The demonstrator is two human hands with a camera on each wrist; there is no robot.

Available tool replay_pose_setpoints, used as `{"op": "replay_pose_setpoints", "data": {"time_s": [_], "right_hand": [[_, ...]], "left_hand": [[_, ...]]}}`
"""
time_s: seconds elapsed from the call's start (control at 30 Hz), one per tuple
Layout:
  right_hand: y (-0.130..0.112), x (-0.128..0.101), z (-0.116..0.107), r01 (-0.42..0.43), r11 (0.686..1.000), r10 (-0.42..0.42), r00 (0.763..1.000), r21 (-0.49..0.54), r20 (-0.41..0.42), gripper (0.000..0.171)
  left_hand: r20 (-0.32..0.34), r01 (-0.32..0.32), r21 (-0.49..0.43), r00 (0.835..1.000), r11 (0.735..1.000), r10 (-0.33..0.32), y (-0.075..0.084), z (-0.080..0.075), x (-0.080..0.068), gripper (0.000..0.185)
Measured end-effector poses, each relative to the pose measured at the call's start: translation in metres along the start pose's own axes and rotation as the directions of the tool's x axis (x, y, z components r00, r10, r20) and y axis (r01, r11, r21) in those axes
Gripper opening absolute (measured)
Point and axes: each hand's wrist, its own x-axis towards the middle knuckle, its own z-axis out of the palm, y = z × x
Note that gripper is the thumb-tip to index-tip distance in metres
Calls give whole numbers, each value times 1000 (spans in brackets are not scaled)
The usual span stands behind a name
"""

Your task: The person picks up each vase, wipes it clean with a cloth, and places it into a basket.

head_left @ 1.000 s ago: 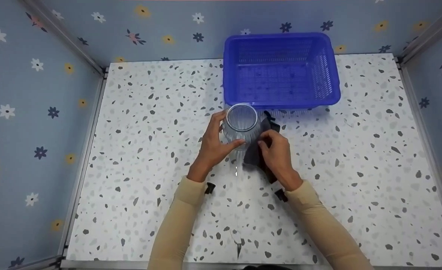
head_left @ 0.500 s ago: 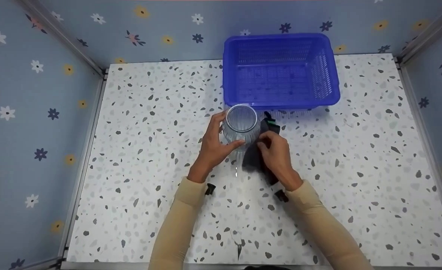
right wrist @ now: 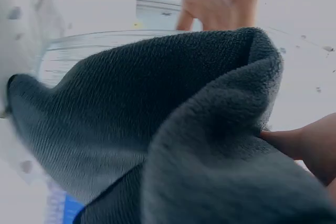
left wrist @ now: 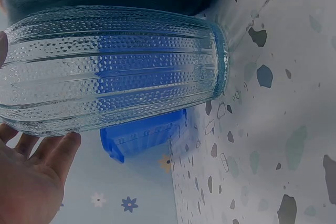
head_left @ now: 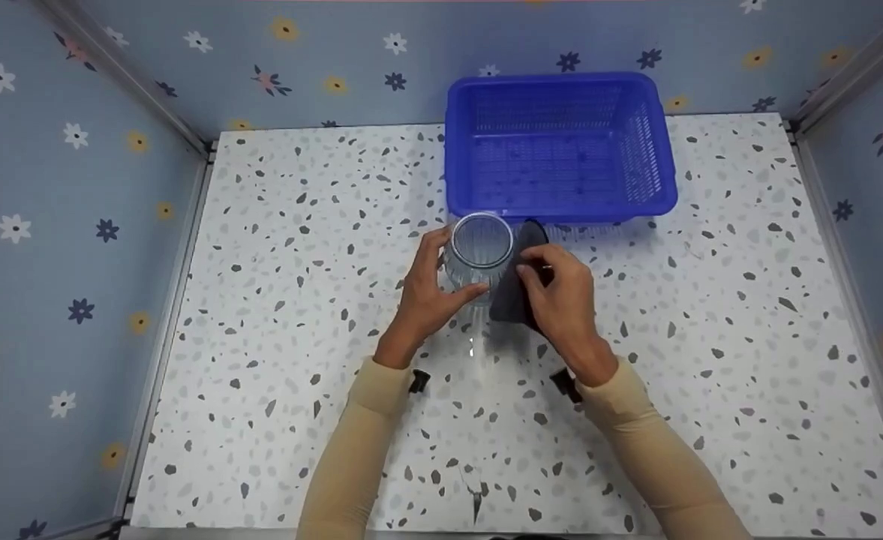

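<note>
Since a second ago: right hand point(head_left: 561, 289) and dark grey cloth point(head_left: 520, 281) have shifted up along the side of the glass vase point(head_left: 479, 251), from near its base toward the rim; vase and left hand point(head_left: 427, 292) sit almost where they were.

Item: glass vase, clear, ribbed and dotted, wide open mouth, standing upright on the speckled tabletop point(head_left: 276, 300), just in front of the blue plastic basket point(head_left: 557, 142), close to its near wall; whether they touch cannot be told.

Left hand: fingers and thumb curled round the vase's left side, thumb at the front. The left wrist view shows the ribbed wall point(left wrist: 110, 69) with the fingers point(left wrist: 50, 153) against it.

Right hand: fingers and thumb pinched on the cloth, which is pressed against the vase's right side. The right wrist view shows the folded pile point(right wrist: 173, 129) filling the frame, the glass visible behind it.

Handling, judged: the vase looks rigid, fairly heavy for its size and breakable; the ribbing should give some grip, though glass slips if damp. The best hold appears to be round the widest part of the body, not the thin rim. The cloth is soft, light and limp; any bunched fold serves.

Other: floral wall panels point(head_left: 73, 187) enclose the table.
</note>
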Motion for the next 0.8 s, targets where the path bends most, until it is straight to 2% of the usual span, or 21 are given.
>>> {"op": "replay_pose_setpoints", "data": {"time_s": [0.33,0.57,0.8], "right_hand": [[-10,1,1,14,995,-13,1000,-95,7,11],[-7,-1,2,25,995,-25,1000,-99,-4,11],[4,-6,4,-4,997,4,1000,-72,2,10]], "left_hand": [[-4,-6,-3,1000,1000,6,-1,1,-1,89],[-5,-14,-11,1000,1000,14,-1,1,0,89],[-3,-18,-16,1000,1000,18,-2,0,-1,90]]}}
